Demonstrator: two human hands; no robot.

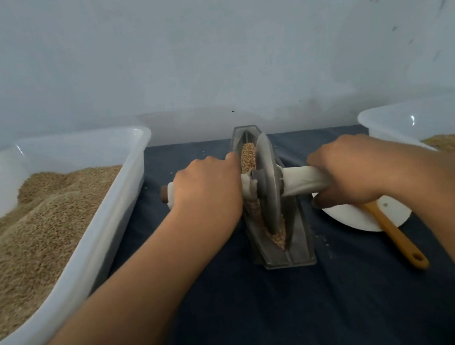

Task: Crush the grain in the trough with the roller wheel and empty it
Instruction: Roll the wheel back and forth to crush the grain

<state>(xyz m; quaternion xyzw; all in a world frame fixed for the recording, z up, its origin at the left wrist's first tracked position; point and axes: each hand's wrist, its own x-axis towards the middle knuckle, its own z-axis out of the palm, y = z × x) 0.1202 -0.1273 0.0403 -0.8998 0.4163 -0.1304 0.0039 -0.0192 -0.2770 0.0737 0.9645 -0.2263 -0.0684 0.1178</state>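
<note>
A narrow grey metal trough (300, 253) stands lengthwise in the middle of the dark cloth, with tan grain (248, 153) lying along its channel. The grey roller wheel (269, 183) sits upright in the channel, near the trough's middle. A cloth-wrapped axle (296, 177) runs through the wheel to both sides. My left hand (207, 187) grips the axle's left end, just left of the wheel. My right hand (349, 170) grips the right end. Grain shows both ahead of the wheel and behind it.
A large white tub (132, 170) heaped with grain stands at the left. Another white tub (386, 121) holding some grain sits at the right edge. A white plate (351, 218) with a yellow-handled tool (396, 237) lies right of the trough. A pale wall rises behind.
</note>
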